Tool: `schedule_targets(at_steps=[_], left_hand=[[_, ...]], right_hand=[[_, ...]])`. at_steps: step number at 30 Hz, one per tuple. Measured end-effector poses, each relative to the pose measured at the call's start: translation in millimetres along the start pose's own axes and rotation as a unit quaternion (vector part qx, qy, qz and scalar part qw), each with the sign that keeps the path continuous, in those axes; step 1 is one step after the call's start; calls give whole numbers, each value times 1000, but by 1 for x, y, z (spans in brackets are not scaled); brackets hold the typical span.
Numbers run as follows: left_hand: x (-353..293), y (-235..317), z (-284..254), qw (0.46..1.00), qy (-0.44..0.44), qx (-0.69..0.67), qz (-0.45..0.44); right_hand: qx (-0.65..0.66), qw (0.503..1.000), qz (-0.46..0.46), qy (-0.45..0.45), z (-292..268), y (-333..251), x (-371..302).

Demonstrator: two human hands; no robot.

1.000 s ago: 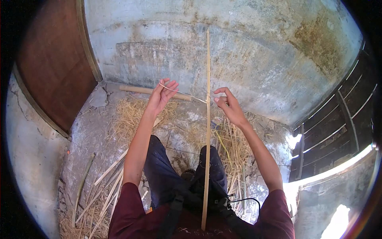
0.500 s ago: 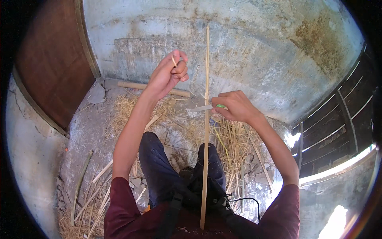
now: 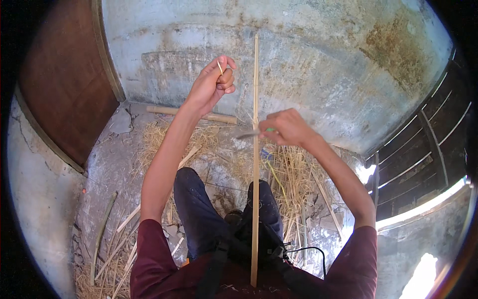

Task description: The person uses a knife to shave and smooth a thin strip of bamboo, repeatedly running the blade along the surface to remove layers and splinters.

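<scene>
A long, narrow bamboo strip [image 3: 255, 199] runs from my torso, between my knees, up in front of the wall. Its far part looks split lengthwise. Curled fingers close my left hand [image 3: 213, 82], raised left of the strip's far part, with a thin yellowish sliver [image 3: 220, 68] at the thumb and forefinger. My right hand [image 3: 286, 128] grips a small knife [image 3: 247, 135] with a green handle. The blurred blade crosses the bamboo strip around its middle, pointing left; whether it touches is unclear.
A bamboo pole [image 3: 219, 118] lies at the wall's foot. Pale shavings [image 3: 294, 184] and loose strips cover the floor around my legs. A green-brown stick [image 3: 103, 234] lies at left, a brown door [image 3: 59, 74] beyond it. Dark slats [image 3: 423, 149] stand at right.
My right hand has shifted slightly left and up, and the knife blade has turned and blurred. The bamboo strip leans a little further left. My left hand has tilted slightly.
</scene>
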State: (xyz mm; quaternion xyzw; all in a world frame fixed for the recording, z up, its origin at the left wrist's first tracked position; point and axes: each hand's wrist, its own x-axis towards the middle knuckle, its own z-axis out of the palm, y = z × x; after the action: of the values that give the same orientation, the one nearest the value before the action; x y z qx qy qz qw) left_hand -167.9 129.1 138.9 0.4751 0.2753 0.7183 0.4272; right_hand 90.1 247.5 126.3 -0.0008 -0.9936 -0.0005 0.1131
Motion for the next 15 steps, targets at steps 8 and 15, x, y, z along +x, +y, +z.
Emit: schedule_targets(at_steps=[8, 15], left_hand=[[4, 4, -1, 999, 16, 22, 17], [13, 49, -43, 986, 86, 84, 116]], right_hand=[[-52, 999, 3, 9, -8, 12, 4], [-5, 999, 32, 26, -23, 26, -3]])
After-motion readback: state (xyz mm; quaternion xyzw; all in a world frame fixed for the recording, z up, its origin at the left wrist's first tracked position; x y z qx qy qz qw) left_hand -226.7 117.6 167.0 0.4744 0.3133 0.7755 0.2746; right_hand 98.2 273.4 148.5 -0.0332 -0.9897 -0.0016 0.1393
